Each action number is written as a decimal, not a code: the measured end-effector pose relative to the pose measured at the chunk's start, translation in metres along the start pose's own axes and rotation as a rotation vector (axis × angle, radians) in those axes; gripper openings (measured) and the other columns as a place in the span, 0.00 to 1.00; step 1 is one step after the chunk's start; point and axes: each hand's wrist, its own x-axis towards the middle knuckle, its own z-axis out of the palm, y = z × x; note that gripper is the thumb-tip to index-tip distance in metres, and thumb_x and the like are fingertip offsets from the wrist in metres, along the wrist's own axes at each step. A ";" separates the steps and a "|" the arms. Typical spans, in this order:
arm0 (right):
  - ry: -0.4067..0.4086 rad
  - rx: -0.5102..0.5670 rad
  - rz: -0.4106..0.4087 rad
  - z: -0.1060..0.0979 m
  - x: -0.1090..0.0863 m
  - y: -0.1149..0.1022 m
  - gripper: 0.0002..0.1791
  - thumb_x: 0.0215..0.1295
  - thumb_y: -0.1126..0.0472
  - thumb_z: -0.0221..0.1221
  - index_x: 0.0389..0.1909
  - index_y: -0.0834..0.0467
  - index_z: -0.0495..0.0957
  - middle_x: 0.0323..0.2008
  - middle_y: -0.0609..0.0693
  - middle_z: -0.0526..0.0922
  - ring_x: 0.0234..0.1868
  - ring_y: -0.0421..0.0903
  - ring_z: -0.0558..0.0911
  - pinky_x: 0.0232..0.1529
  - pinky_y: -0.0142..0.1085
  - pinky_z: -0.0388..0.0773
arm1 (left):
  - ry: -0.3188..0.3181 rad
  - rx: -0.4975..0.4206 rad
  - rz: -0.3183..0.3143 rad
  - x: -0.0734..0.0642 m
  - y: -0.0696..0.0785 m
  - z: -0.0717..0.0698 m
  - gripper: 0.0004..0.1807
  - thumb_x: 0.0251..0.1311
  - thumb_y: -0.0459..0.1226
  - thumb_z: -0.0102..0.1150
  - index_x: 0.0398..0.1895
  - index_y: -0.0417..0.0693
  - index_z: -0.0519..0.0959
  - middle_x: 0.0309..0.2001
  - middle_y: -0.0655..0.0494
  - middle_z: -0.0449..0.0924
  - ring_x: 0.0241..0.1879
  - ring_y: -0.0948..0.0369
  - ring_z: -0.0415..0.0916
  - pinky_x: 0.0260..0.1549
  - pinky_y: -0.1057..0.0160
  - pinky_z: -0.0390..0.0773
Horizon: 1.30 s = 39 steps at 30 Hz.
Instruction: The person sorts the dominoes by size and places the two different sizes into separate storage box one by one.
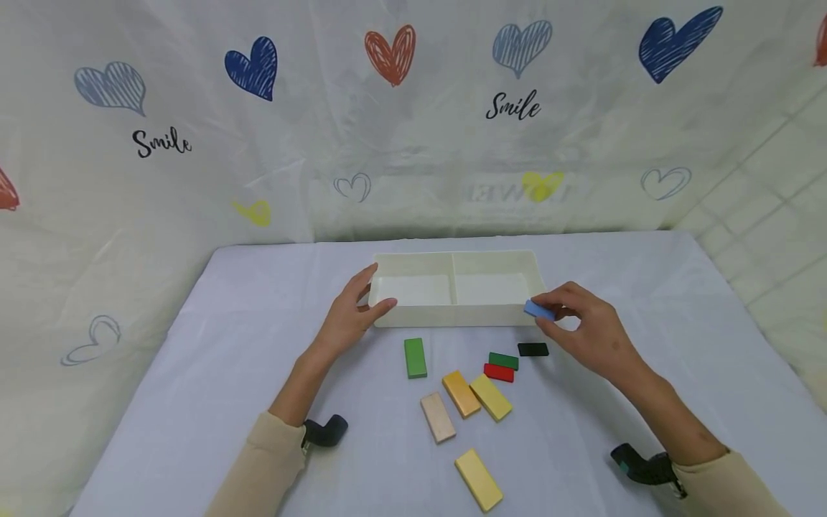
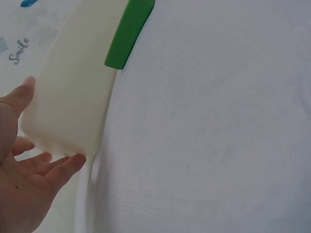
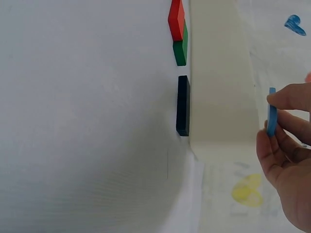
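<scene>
A white tray (image 1: 413,316) with a divider and two compartments stands toward the back of the table. My left hand (image 1: 349,312) holds its left end, the thumb at the front corner and the fingers spread along the short side. Between thumb and fingertips, my right hand (image 1: 584,330) pinches a light blue block (image 1: 538,310) beside the tray's front right corner. The right wrist view shows this blue block (image 3: 272,111) edge-on, above the level of the tray wall. Just in front of the tray lie a black block (image 1: 533,350) and a green block (image 1: 416,357).
A dark green block (image 1: 503,360) and a red block (image 1: 499,373) lie together. Closer to me are an orange block (image 1: 461,394), a yellow block (image 1: 491,398), a beige block (image 1: 438,417) and another yellow block (image 1: 479,480). White cloth (image 1: 213,402) covers the table; a heart-printed curtain (image 1: 413,129) hangs behind.
</scene>
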 end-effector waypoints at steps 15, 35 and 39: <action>0.036 -0.003 0.025 0.002 0.014 -0.001 0.17 0.60 0.72 0.72 0.50 0.60 0.86 0.43 0.51 0.84 0.40 0.27 0.77 0.45 0.09 0.72 | -0.006 -0.003 0.005 -0.001 0.003 -0.001 0.49 0.68 0.54 0.67 0.85 0.59 0.51 0.85 0.56 0.50 0.82 0.47 0.57 0.72 0.45 0.73; 0.037 0.024 0.060 0.008 0.028 -0.004 0.14 0.65 0.67 0.70 0.52 0.59 0.86 0.44 0.51 0.84 0.43 0.42 0.79 0.49 0.13 0.68 | -0.001 -0.015 -0.005 -0.002 0.001 0.001 0.49 0.67 0.54 0.68 0.85 0.59 0.52 0.85 0.56 0.49 0.82 0.46 0.56 0.72 0.44 0.72; 0.026 0.024 0.089 0.008 0.033 -0.003 0.14 0.66 0.66 0.69 0.53 0.57 0.86 0.45 0.51 0.84 0.44 0.44 0.80 0.50 0.16 0.70 | -0.008 -0.030 0.004 -0.001 0.000 0.001 0.49 0.68 0.54 0.67 0.85 0.58 0.52 0.85 0.55 0.49 0.82 0.46 0.55 0.74 0.44 0.70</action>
